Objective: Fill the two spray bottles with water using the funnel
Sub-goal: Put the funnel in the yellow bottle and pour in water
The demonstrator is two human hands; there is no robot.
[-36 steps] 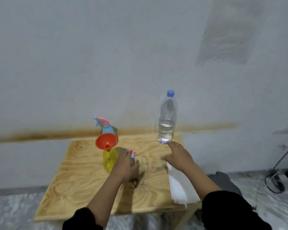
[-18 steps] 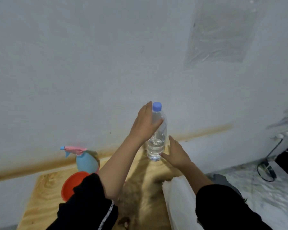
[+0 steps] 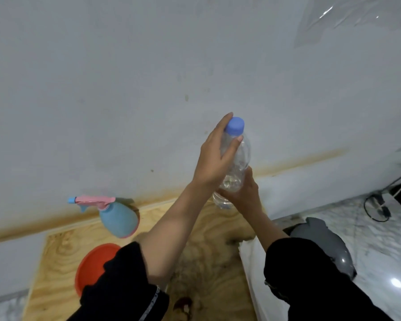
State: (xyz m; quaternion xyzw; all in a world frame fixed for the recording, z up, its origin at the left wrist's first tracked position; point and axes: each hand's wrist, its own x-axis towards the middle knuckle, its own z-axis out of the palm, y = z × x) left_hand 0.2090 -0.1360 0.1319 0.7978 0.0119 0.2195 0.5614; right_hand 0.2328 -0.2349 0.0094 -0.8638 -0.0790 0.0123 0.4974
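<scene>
Our left hand (image 3: 214, 158) wraps the neck of the water bottle (image 3: 244, 156) below its blue cap (image 3: 234, 125); our right hand (image 3: 243, 193) grips its base. Blue spray bottle (image 3: 118, 216) and red funnel (image 3: 95, 262) stand left of it, on the table (image 3: 63, 251).

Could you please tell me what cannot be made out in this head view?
Second spray bottle: not visible, perhaps behind the left sleeve.
Funnel: right side hidden by that sleeve.
Water bottle: lower body partly covered by the right hand.
White sheet: cut off by the bottom edge.

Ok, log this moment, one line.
left hand: holds water bottle neck | right hand: grips base | cap: on | blue spray bottle: on table
</scene>
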